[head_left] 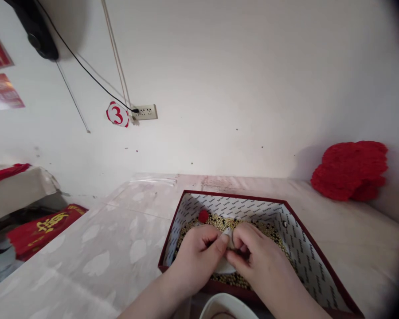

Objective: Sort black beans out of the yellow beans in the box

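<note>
Whitish piece [230,240], pointed top, partly hidden; left hand [201,253], right hand [260,252] pinch it.

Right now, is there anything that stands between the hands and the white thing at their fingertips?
Nothing visible does. The left hand and right hand pinch the white thing directly, above the beads in the box. The red ball is beyond the left hand, not in between.

Box lining [232,204] looks papery, smooth; red bundle [350,170], rough, matt; socket plate [149,111], plastic.
</note>
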Motion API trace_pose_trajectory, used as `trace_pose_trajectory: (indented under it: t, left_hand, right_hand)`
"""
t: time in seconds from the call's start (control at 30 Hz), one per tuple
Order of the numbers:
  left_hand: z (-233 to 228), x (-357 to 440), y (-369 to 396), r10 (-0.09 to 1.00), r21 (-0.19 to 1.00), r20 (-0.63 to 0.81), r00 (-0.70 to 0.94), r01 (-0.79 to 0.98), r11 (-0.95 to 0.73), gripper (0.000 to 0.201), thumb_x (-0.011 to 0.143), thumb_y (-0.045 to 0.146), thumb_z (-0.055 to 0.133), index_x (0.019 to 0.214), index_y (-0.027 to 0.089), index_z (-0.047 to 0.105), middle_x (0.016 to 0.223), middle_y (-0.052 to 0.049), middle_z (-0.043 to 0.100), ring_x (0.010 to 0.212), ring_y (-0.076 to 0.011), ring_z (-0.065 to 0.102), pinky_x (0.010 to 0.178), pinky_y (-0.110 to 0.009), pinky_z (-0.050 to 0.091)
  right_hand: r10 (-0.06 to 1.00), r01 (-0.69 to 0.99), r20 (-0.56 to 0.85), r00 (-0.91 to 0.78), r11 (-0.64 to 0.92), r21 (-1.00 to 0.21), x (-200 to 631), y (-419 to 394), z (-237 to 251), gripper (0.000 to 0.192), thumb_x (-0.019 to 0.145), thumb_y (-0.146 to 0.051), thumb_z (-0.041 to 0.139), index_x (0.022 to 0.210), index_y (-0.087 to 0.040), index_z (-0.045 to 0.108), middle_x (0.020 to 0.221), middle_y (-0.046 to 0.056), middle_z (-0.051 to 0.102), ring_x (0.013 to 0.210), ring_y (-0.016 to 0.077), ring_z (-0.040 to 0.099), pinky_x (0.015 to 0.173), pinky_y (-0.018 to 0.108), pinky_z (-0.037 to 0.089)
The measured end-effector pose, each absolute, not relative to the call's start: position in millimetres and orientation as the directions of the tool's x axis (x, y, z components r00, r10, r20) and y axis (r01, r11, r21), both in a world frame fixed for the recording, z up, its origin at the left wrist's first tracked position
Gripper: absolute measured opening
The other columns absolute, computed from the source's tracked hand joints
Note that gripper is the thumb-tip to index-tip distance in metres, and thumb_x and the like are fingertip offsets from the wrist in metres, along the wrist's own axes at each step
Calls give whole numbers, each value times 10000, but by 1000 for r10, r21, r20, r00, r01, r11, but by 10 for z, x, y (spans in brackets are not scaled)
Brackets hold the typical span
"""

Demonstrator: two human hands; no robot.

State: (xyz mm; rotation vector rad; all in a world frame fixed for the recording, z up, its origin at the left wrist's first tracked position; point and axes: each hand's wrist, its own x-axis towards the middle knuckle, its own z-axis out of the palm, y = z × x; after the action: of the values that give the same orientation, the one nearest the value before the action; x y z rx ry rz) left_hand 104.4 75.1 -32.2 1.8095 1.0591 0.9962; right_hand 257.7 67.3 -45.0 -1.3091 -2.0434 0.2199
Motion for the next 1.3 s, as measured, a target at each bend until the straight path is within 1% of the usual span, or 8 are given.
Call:
trace_pose_trajectory:
  t: [0.23,0.37,0.5,0.6,0.77,0.9,1.1,1.3]
  left_hand:
    - [-283,1018,743,883,866,182,433,355,-353,272,816,290,524,588,167,442,606,38,367,599,-106,351,531,-237,249]
    - [-281,1015,739,905,883,178,386,343,-320,271,820,334,530,618,168,459,616,31,396,597,-108,355,527,-229,262]
    - [-327,1021,738,929,960,97,358,213,-182,331,812,454,529,660,167,465,589,38,383,525,-88,325,459,-210,232]
    - [-352,1024,737,936,979,87,340,142,-143,388,797,511,540,645,165,449,573,42,376,504,-76,318,440,-198,234]
    - [-325,1029,738,943,984,103,316,103,-142,395,757,511,593,640,151,479,554,48,368,490,-70,306,426,-193,234]
    - [-298,1038,738,915,989,70,396,91,-115,283,757,416,622,740,142,554,620,23,468,539,-88,399,487,-193,316]
    - [-298,1035,726,894,988,54,444,105,-112,174,772,324,605,780,155,565,695,-4,538,599,-112,467,550,-206,369]
    - [-279,1036,712,898,956,106,428,206,-211,347,845,455,500,656,163,486,597,22,439,527,-89,391,469,-188,307]
  right_hand:
    - [853,790,487,-189,427,-440,2610,660,-411,264,658,-142,581,764,-244,361,773,-3,503,721,189,509,611,304,383]
    - [865,727,442,-235,459,-511,2631,650,-338,248,680,-160,575,875,-221,435,886,40,537,847,215,519,723,350,409]
    - [910,654,282,-303,414,-634,2692,627,-254,80,749,-214,538,750,-227,459,769,-3,541,717,166,502,631,296,386]
    - [918,591,196,-344,374,-715,2713,611,-223,133,810,-210,459,679,-228,442,667,-34,504,637,140,473,581,273,351]
    - [935,504,159,-316,307,-807,2724,603,-212,187,854,-273,419,671,-231,413,639,-45,439,618,136,428,566,271,332]
    - [947,415,157,-279,267,-870,2782,611,-213,234,887,-358,376,693,-234,416,642,-45,421,626,140,415,570,270,338]
    - [948,399,167,-273,269,-877,2800,610,-205,262,895,-389,368,687,-236,406,642,-46,414,628,140,412,572,268,340]
    - [941,415,166,-294,282,-865,2749,603,-206,251,889,-365,382,678,-233,411,634,-44,419,622,138,413,562,265,337]
